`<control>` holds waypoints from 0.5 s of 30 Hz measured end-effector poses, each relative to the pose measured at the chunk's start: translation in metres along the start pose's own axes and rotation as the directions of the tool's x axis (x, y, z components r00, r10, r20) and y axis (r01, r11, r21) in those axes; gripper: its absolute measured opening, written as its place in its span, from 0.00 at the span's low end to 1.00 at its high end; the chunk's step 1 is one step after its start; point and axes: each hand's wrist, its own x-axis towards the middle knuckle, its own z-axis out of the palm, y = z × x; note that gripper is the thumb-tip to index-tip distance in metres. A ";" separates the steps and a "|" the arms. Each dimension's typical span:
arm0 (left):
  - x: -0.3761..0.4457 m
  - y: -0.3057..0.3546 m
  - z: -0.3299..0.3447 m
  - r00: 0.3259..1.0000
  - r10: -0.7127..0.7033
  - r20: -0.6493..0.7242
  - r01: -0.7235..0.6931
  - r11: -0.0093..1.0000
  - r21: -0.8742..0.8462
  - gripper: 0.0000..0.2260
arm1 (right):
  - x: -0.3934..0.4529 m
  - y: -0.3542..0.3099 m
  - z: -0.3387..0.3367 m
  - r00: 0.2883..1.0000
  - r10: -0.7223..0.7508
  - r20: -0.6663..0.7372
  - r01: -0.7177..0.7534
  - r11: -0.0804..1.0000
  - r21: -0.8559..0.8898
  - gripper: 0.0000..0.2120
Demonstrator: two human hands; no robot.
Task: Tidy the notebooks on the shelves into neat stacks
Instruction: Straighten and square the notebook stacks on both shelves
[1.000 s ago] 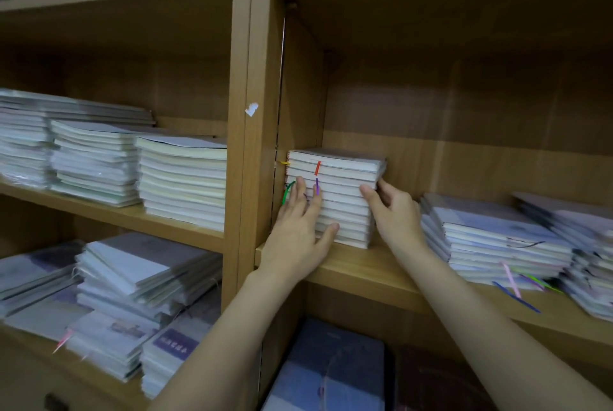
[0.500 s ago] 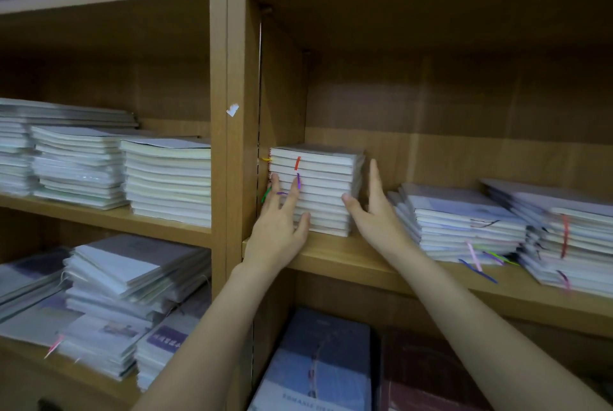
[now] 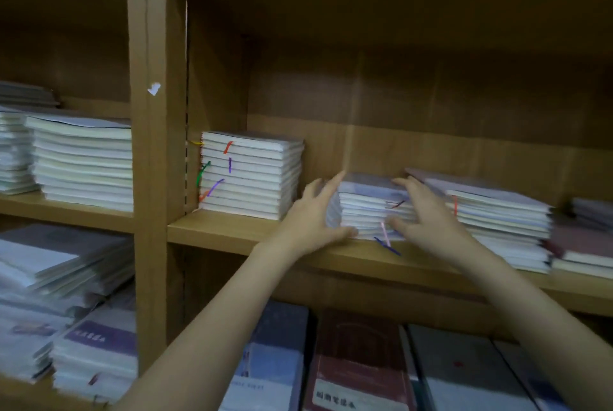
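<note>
A squared stack of white notebooks point(image 3: 252, 175) with coloured ribbon markers stands at the left end of the middle shelf point(image 3: 232, 231). To its right sits a lower, uneven stack of notebooks point(image 3: 368, 208), and my hands flank it. My left hand point(image 3: 315, 215) presses its left side with spread, straight fingers, the thumb low at the front corner. My right hand point(image 3: 421, 211) lies against its right side, fingers reaching over the top edge and the thumb on the front. Just right of that is a taller, slanted stack point(image 3: 497, 221). The frame is motion-blurred.
Further notebook stacks fill the left bay's shelf point(image 3: 83, 165) and the messy shelf below it point(image 3: 66, 294). Dark-covered books point(image 3: 358, 364) lie flat under the middle shelf. More notebooks point(image 3: 583, 245) sit at the far right. A wooden upright point(image 3: 156, 145) divides the bays.
Both hands left the squared stack at the shelf's left end and moved right to the neighbouring uneven stack. The view swung right and lower.
</note>
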 end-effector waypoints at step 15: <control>0.010 -0.030 -0.011 0.986 -0.158 -0.048 0.148 0.975 -0.164 0.35 | -0.002 0.011 0.021 0.996 0.008 0.089 -0.011 0.999 0.034 0.40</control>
